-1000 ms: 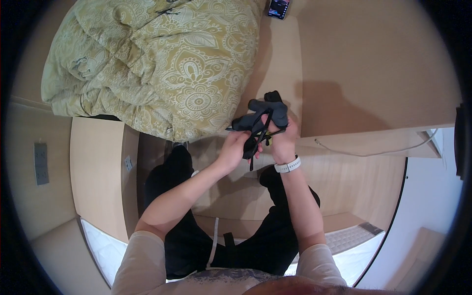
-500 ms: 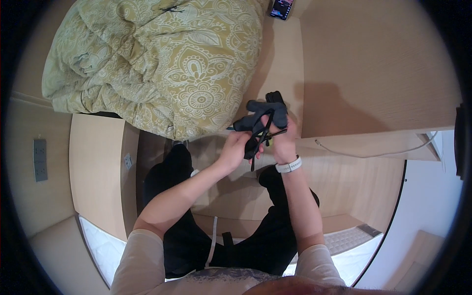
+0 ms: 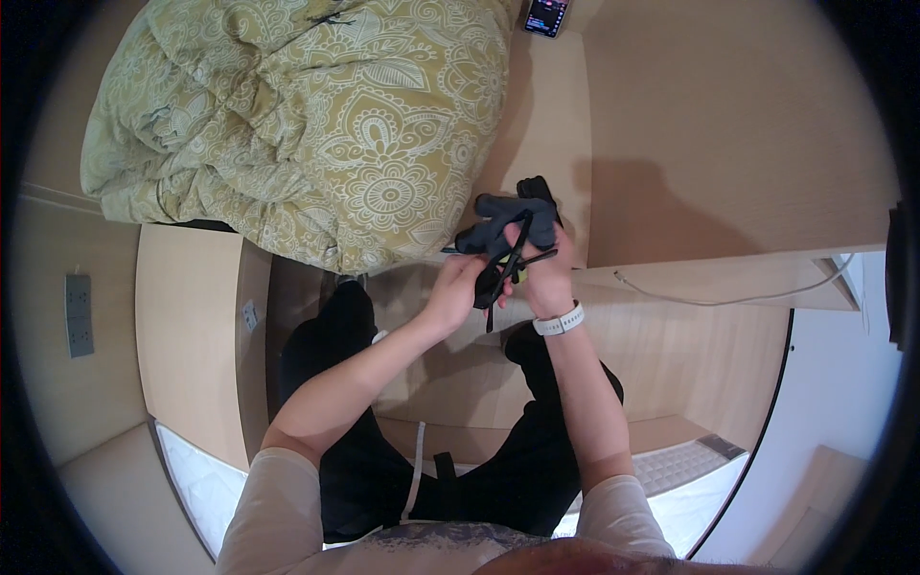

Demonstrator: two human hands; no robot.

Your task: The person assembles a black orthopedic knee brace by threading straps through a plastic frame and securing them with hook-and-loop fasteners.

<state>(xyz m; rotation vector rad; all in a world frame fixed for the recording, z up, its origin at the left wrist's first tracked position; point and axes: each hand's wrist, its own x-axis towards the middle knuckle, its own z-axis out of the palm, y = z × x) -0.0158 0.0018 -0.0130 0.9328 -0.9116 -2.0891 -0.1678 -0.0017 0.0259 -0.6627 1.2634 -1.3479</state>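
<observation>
My left hand [image 3: 458, 287] closes on the black straps [image 3: 515, 261] of a dark grey padded thing [image 3: 503, 222] with rounded lobes; its exact kind is unclear. From the other side my right hand [image 3: 549, 273] holds the same thing, with straps crossing over the palm and its fingers partly hidden. A bit of yellow-green shows among the straps. Just beyond the grey lobes is a small black object [image 3: 538, 189] over the pale wooden ledge; whether it is joined to the strapped thing cannot be seen.
A bulky yellow-green patterned quilt [image 3: 383, 163] lies ahead on the left. The phone [image 3: 546, 16] with a lit screen rests at the far end of the ledge [image 3: 561, 105]. A wooden cabinet [image 3: 187, 326] stands at left. At right, a white cable [image 3: 709, 304] hangs beneath a wooden panel [image 3: 728, 144].
Both hands and the strapped thing have shifted very slightly to the left. My right wrist has turned a little; the grip looks the same.
</observation>
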